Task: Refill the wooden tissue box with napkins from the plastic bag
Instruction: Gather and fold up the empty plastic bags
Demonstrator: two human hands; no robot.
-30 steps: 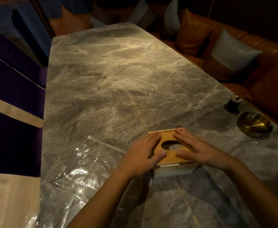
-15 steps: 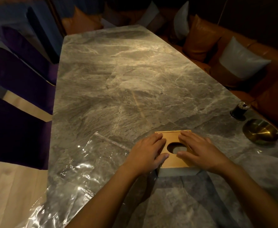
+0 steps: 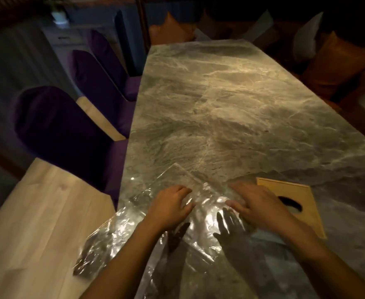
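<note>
While hovering spread and empty, left hand (image 3: 168, 209) and right hand (image 3: 257, 205) reaching for plastic bag (image 3: 134, 223), lower centre: thin, slippery, crinkly; pinching stiffer top edge probably working best.

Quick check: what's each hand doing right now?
Left hand: open, fingers over the clear crinkled plastic bag, no grip.
Right hand: open over the bag, holding nothing.

Beyond the crinkled plastic bag (image 3: 155, 223) and wooden tissue box (image 3: 294, 203), the marble table (image 3: 231, 104) lies bare; purple chairs (image 3: 65, 134) crowd its left edge.
</note>
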